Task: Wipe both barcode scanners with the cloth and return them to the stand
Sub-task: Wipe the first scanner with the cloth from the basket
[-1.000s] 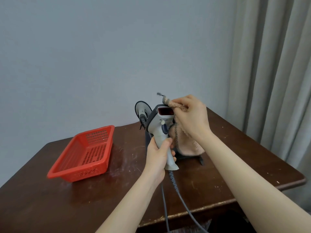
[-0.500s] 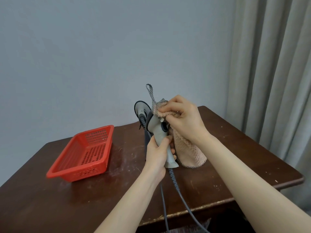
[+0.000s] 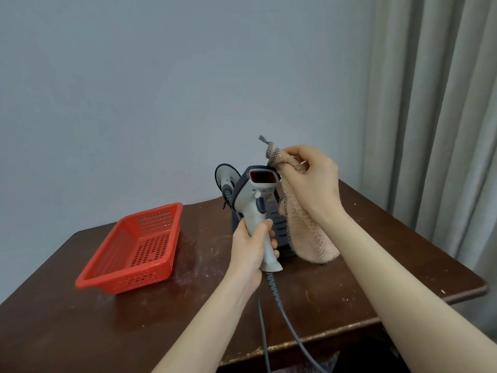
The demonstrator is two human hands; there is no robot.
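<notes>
Desk (image 3: 376,278) centre, held above it: my left grip (image 3: 250,246) is wrapped round the scanner (image 3: 258,200) handle. My right grip (image 3: 312,181) pinches the cloth (image 3: 304,232), bunched at the head's right edge. I'd wipe the housing first, then go lightly over the red window (image 3: 263,176), keeping the handle steady. Stand (image 3: 279,230) is mostly hidden behind the cloth. Second scanner (image 3: 226,179), far left, is only partly visible.

**Scanner upright, cloth at its hood**

The scanner (image 3: 255,203) is white with a dark grey hood. It is upright above the table (image 3: 376,238), red window toward the camera, with the left hand (image 3: 252,243) gripping its handle. The cloth (image 3: 306,232), pinkish-beige with a dark checked hem, hangs from the right hand (image 3: 312,179). Its bunched top touches the hood's right side. Just behind stands the dark slotted stand (image 3: 278,230), with the second scanner (image 3: 226,179) at its left, mostly hidden.
</notes>
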